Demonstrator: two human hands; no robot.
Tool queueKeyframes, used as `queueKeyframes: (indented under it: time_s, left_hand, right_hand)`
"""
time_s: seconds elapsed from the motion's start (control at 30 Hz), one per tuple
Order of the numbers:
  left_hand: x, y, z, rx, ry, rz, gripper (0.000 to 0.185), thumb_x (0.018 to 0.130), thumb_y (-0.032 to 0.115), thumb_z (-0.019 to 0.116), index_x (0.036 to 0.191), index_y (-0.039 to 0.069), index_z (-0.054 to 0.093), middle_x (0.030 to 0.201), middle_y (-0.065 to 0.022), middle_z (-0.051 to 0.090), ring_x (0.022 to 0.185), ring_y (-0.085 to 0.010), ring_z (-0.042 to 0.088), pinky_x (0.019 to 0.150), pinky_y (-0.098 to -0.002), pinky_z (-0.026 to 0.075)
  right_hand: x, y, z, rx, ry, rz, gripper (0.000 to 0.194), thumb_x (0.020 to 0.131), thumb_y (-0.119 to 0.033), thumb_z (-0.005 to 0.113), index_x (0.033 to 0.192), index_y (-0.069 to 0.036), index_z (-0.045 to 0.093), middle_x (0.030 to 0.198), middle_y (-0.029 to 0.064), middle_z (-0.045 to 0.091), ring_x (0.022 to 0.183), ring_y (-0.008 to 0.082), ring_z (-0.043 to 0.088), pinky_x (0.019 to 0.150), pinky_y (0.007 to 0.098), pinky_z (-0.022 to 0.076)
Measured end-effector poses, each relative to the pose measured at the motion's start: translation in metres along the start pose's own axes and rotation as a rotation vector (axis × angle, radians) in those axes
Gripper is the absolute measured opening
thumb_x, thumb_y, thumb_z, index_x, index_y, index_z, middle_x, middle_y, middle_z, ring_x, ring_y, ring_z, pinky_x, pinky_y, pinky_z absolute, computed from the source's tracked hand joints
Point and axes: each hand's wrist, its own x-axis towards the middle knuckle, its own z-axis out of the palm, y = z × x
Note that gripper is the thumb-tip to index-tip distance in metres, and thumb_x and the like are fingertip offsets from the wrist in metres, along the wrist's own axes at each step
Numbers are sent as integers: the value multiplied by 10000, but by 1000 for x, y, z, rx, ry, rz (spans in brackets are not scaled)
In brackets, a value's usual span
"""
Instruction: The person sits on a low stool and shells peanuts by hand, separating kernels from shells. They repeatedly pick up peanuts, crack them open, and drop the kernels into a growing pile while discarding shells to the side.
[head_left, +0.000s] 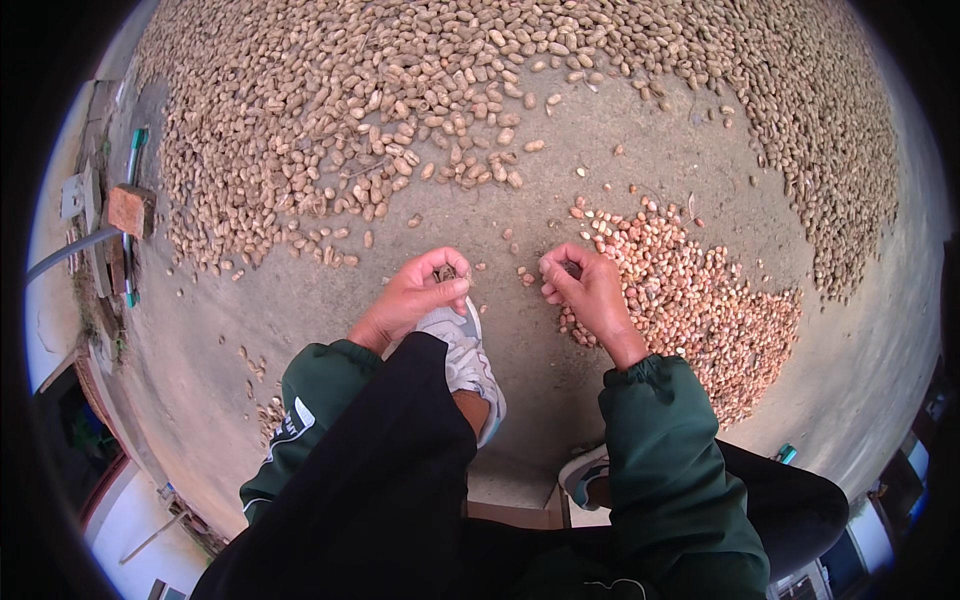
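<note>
Pieces of brown peanut shell (445, 274) show between the thumb and curled fingers of my left hand (420, 292), just above the toe of a light sneaker (461, 337). My right hand (589, 285) is at the left edge of a pile of shelled peanut kernels (690, 300). Its thumb and fingertips are drawn together, and whether something small is pinched there is hidden. A few loose kernels (526, 276) lie on the concrete between my hands. Beyond them spreads a wide layer of unshelled peanuts (360, 112).
Unshelled peanuts (832, 172) continue down the right side. At left, a brick (131, 210) sits by a green-ended pole (133, 161) and a grey bar (71, 255). Some shells (271, 416) lie beside my left sleeve. My other shoe (585, 476) is below my right forearm.
</note>
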Motion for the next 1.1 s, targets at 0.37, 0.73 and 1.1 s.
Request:
queueKeyframes:
  time_s: [0.37, 0.73, 1.1]
  left_hand:
    - [-25, 17, -29, -306, -80, 110, 209, 824, 143, 644, 941, 63, 491, 976, -73, 507, 911, -210, 609, 866, -370, 512]
    - [-7, 17, -31, -394, -39, 78, 245, 983, 259, 492, 1014, 20, 534, 905, -80, 553, 884, -206, 618, 822, -372, 535]
    - [28, 2, -1, -731, 161, -60, 266, 980, 309, 507, 1018, 56, 582, 1002, -69, 588, 959, -214, 596, 878, -391, 513]
  right_hand:
    - [63, -9, 35, -851, 105, -804, 42, 767, -30, 590, 780, -69, 599, 809, 110, 558, 784, 314, 591, 641, 419, 495]
    - [43, -13, 66, -913, -115, -692, 142, 727, -67, 599, 869, -54, 589, 864, 126, 567, 846, 325, 609, 667, 412, 529]
    - [29, -62, 48, -599, 98, -751, 257, 789, -87, 654, 1003, -54, 517, 1008, 150, 536, 883, 361, 580, 714, 450, 495]
